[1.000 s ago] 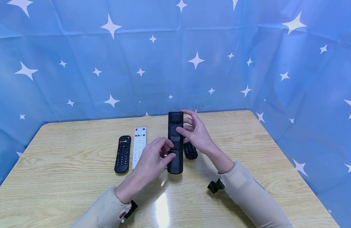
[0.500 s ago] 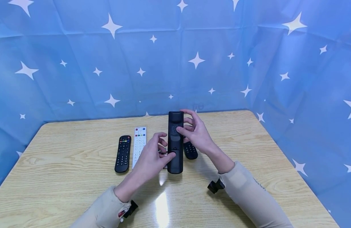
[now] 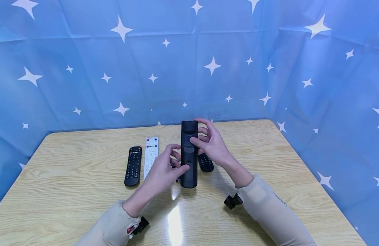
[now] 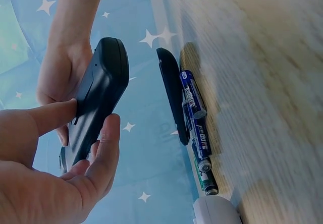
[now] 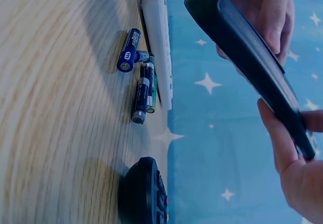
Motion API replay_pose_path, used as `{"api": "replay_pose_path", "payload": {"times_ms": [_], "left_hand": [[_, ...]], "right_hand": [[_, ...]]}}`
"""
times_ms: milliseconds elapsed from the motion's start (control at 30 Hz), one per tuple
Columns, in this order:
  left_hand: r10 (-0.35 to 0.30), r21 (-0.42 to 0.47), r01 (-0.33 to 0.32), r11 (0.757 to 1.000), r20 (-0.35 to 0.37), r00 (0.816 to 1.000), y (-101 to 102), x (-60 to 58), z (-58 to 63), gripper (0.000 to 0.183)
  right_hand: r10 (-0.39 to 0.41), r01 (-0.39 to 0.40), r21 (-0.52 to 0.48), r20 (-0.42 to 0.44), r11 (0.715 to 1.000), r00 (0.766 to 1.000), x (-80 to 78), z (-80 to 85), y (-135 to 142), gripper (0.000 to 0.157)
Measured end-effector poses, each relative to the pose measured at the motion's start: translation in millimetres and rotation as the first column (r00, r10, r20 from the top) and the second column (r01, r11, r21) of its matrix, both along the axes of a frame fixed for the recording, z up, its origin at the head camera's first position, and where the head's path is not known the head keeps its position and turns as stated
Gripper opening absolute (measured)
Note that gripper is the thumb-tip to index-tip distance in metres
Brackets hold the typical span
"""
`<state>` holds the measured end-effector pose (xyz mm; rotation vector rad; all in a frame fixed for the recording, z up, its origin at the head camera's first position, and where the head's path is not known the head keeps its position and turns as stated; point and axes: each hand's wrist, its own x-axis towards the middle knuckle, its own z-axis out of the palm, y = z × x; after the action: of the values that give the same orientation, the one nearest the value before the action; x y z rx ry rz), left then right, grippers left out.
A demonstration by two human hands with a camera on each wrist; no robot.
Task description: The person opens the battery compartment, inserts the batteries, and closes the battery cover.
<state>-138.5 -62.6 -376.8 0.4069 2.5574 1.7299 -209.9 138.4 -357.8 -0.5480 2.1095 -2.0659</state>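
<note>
Black remote (image 3: 189,154) held in both your hands

Head view: it runs up and down mid-frame, its back towards you, with small pale print (image 3: 187,136) higher up and a battery cover (image 3: 192,173) low down. Your left hand (image 3: 163,171) pinches the lower half; your right hand (image 3: 213,144) grips the upper.

Left wrist view: it tilts left of centre, smooth and round-ended; batteries (image 4: 200,137) lie to its right.

Right wrist view: it slants from upper centre towards the right edge, gently curved.

held remote (image 3: 189,176): smooth plastic | tabletop (image 3: 72,177): glossy wood grain | backdrop (image 3: 177,65): creased cloth
</note>
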Motion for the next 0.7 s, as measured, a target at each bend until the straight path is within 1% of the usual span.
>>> {"api": "replay_pose_path", "payload": {"times_ms": [333,533,700], "left_hand": [[0.002,-0.001,-0.002,1.0,-0.012,1.0,0.5,0.7,-2.3,0.061],[0.011,-0.022,-0.011,1.0,-0.014,1.0,1.8,0.4,-2.8,0.061],[0.028,-0.042,-0.03,0.999,-0.047,0.999,3.9,1.3,-4.4,0.055]], "right_hand": [[-0.001,0.001,0.001,0.002,1.0,1.0,0.3,-1.8,-0.1,0.06],[-0.014,0.014,-0.001,0.006,1.0,1.0,-0.3,-2.4,0.3,0.061],[-0.027,0.027,-0.013,0.006,1.0,1.0,-0.1,-1.5,0.0,0.062]]}}
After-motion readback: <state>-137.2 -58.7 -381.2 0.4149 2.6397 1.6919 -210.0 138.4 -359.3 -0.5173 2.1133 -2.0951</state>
